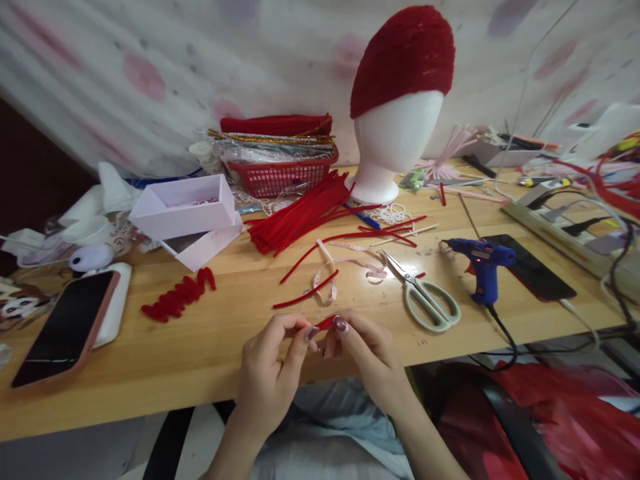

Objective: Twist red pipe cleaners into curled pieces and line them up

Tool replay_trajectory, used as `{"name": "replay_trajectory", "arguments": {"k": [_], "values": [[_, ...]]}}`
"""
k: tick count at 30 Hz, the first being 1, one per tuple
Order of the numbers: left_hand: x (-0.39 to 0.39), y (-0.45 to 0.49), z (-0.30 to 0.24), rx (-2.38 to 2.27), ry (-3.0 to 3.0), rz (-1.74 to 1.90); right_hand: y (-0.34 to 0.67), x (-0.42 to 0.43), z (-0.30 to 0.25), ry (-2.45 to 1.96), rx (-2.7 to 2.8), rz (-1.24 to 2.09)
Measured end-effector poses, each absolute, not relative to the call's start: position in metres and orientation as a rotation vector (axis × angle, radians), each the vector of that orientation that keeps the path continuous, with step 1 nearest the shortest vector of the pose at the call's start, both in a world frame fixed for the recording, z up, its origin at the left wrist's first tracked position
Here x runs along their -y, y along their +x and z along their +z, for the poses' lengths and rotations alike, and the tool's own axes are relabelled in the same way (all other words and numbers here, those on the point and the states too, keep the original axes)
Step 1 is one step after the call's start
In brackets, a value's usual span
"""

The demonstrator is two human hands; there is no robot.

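My left hand (273,370) and my right hand (363,353) meet over the table's front edge. Both pinch a short red pipe cleaner piece (325,323) between their fingertips. Just beyond them a loose red pipe cleaner (305,298) lies on the wooden table (210,333). A pile of red pipe cleaners (300,213) lies further back. A row of curled red pieces (177,297) sits to the left.
Scissors (425,297) and a blue glue gun (483,263) lie to the right, by a dark phone (530,267). A foam head with a red cap (397,100), a red basket (283,175) and a white box (185,207) stand behind. A pink-cased phone (65,327) is at left.
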State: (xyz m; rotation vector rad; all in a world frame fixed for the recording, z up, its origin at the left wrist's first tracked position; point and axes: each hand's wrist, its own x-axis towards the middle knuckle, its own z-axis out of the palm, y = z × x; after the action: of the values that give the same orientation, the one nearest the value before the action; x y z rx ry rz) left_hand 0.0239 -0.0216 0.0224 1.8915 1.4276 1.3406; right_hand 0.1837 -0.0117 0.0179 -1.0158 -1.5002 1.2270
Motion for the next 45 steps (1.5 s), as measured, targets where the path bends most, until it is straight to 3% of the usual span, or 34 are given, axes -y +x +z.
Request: {"name": "replay_trajectory", "arguments": {"k": [10, 16, 24, 30, 34, 40, 45], "values": [[0.023, 0.044, 0.030, -1.532, 1.278, 1.501, 0.181, 0.021, 0.011, -0.847, 1.581, 0.870], [0.015, 0.025, 0.030, -1.420, 1.411, 1.325, 0.193, 0.016, 0.016, -0.965, 1.736, 1.033], [0.010, 0.033, 0.019, -1.395, 1.689, 1.464, 0.185, 0.016, 0.020, -1.052, 1.803, 1.113], [0.012, 0.015, 0.032, -1.252, 2.037, 1.199, 0.191, 0.013, 0.018, -1.008, 1.972, 1.178], [0.010, 0.006, 0.033, -1.246, 1.924, 1.044, 0.195, 0.010, 0.016, -0.960, 1.980, 1.254], [0.009, 0.013, 0.017, -1.368, 1.528, 1.148, 0.196, 0.009, 0.015, -0.970, 1.906, 1.324], [0.007, 0.010, 0.024, -1.211, 1.699, 1.076, 0.196, 0.008, 0.012, -1.040, 1.732, 1.556]]}}
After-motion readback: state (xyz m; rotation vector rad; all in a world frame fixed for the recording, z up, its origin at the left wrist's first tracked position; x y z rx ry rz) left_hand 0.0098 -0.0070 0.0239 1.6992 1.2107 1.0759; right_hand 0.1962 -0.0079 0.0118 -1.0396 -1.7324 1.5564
